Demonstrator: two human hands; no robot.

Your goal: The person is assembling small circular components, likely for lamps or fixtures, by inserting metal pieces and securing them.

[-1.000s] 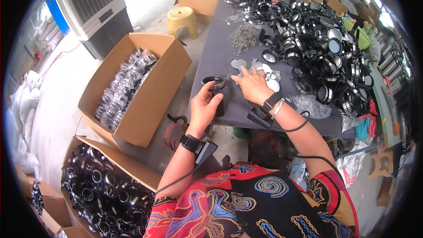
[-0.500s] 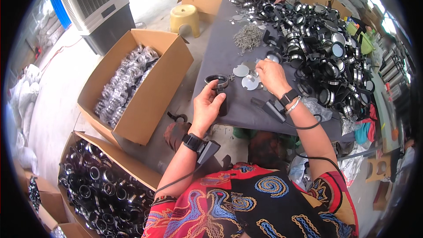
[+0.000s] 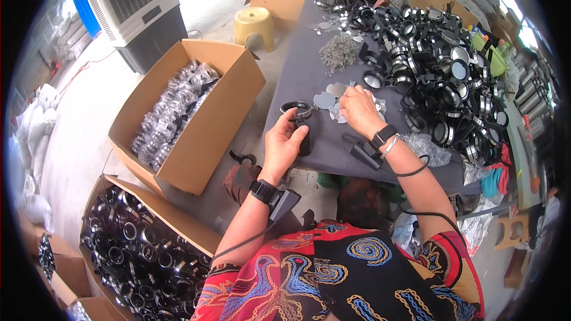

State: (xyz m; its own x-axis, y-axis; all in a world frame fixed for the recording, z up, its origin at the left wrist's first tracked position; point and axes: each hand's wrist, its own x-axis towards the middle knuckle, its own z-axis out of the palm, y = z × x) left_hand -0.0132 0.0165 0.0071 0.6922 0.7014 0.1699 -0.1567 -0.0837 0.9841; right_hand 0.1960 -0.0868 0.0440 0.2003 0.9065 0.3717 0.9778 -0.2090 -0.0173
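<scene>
While my left hand (image 3: 283, 144) grips a black ring frame (image 3: 297, 107) at the near edge of the grey table (image 3: 297, 65), my right hand (image 3: 358, 110) pinches a round glass disc (image 3: 325, 100) just beside it.

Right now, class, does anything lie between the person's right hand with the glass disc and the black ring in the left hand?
Nothing visible does. The right hand holds a round disc just beside the black ring gripped by the left hand; only bare grey table shows between them.
</scene>
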